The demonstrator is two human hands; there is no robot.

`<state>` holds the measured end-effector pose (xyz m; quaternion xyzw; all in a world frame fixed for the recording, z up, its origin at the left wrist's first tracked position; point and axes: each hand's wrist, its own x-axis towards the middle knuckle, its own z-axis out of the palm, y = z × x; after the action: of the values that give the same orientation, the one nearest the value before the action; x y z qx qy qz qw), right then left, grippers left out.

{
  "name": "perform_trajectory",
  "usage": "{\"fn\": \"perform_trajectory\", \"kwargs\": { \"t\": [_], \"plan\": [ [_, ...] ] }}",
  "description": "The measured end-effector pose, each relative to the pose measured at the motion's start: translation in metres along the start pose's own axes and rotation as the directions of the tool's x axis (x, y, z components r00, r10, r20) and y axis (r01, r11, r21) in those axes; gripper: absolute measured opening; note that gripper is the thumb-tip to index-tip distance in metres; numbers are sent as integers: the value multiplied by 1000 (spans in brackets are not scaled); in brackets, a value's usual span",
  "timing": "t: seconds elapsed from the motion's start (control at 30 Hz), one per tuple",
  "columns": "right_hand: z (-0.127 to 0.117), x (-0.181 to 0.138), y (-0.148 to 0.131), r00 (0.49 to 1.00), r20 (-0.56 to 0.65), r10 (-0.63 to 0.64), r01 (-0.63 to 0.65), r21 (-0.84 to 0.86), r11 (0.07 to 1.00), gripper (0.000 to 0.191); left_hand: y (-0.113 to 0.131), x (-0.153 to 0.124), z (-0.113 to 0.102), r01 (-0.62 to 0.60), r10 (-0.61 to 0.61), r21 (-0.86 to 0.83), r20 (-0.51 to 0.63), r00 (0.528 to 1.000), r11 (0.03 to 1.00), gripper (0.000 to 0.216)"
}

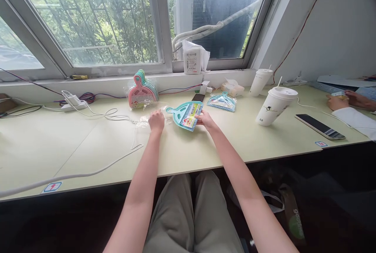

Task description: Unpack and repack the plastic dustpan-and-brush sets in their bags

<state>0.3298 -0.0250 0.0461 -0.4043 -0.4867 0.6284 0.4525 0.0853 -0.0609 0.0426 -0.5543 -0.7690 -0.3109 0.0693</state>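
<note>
My right hand (206, 120) grips the wide end of a small teal dustpan (178, 114), fingers closed on its right edge. A yellow printed card (190, 116) lies over the blue bristles of a brush in this dustpan. The dustpan's handle points left, toward my left hand (156, 121). That hand is closed in a fist on a crumpled clear plastic bag (143, 122), which shows on both sides of it. Behind it stands a stack of pink and teal dustpans (143, 91). Another teal dustpan with a blue brush (221, 102) lies wrapped at the right.
White cables and a power strip (73, 105) spread over the left of the table (96, 149). To the right are two lidded cups (274, 106) (260, 82) and a phone (319, 126). A co-worker's hands (337, 102) hold a small object at the far right.
</note>
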Motion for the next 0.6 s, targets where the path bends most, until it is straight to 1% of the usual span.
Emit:
{"fn": "perform_trajectory", "kwargs": {
  "t": [0.1,0.2,0.3,0.33,0.4,0.43,0.47,0.5,0.53,0.57,0.6],
  "plan": [
    [5,-1,4,992,123,-40,40,1,999,33,8,-3,4,-56,54,-49,-41,998,997,36],
    [11,-3,7,977,214,-28,35,-29,999,35,14,-6,7,-100,96,-95,-43,994,990,38],
    [16,-2,12,977,206,-63,69,-26,997,36,22,-8,5,-181,181,-204,-19,983,962,39],
    [18,-1,14,980,180,-89,92,-12,996,36,26,-9,3,-221,220,-258,-33,975,941,40],
    [20,1,18,984,105,-145,143,30,989,35,33,-11,0,-294,267,-372,-122,956,880,43],
    [21,2,19,983,65,-172,168,57,984,35,36,-12,-1,-308,251,-428,-186,950,850,44],
    [21,2,19,980,31,-196,193,84,978,35,39,-13,-2,-296,195,-486,-248,949,822,47],
    [20,2,19,976,3,-217,216,110,970,35,41,-14,-3,-256,99,-550,-298,949,795,51],
    [20,3,19,972,-19,-235,235,133,963,35,42,-14,-3,-193,-26,-622,-325,945,759,58],
    [19,3,18,968,-35,-248,251,153,956,36,42,-13,-4,-121,-161,-701,-322,933,703,67],
    [18,2,17,965,-48,-259,263,169,950,36,41,-11,-4,-52,-281,-782,-284,917,621,74]
  ]
}}
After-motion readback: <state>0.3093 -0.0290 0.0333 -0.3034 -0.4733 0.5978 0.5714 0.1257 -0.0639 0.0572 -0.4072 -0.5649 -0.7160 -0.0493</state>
